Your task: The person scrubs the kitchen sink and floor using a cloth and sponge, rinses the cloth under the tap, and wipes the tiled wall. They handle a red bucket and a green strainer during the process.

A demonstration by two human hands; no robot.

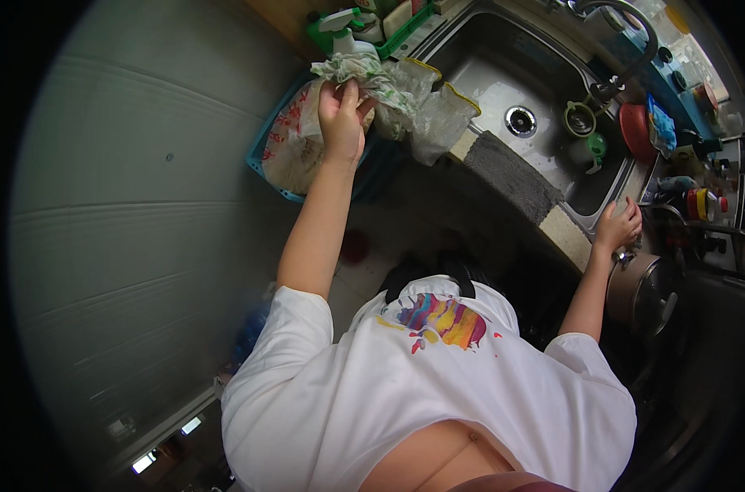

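Observation:
My left hand (343, 126) is raised at the left end of the counter, its thumb and fingers gripping a crumpled white cloth or bag with green print (384, 86). Clear plastic mesh-like gloves or bags with yellow edging (437, 117) hang over the counter edge beside it. Below that hand stands a blue bin (258, 144) lined with a red-printed plastic bag (292, 141). At the sink's right corner, my right hand (618, 227) is over the counter with curled fingers, just above a lidded pot (633, 289). Whether it holds something small is hidden.
A steel sink (483, 80) holds a green strainer cup (579, 119) and a green-lidded container (590, 149). A grey cloth (510, 175) drapes over its front edge. The faucet (646, 37) arches above. A red bowl (635, 132) and several bottles crowd the right. A spray bottle (346, 40) stands at left.

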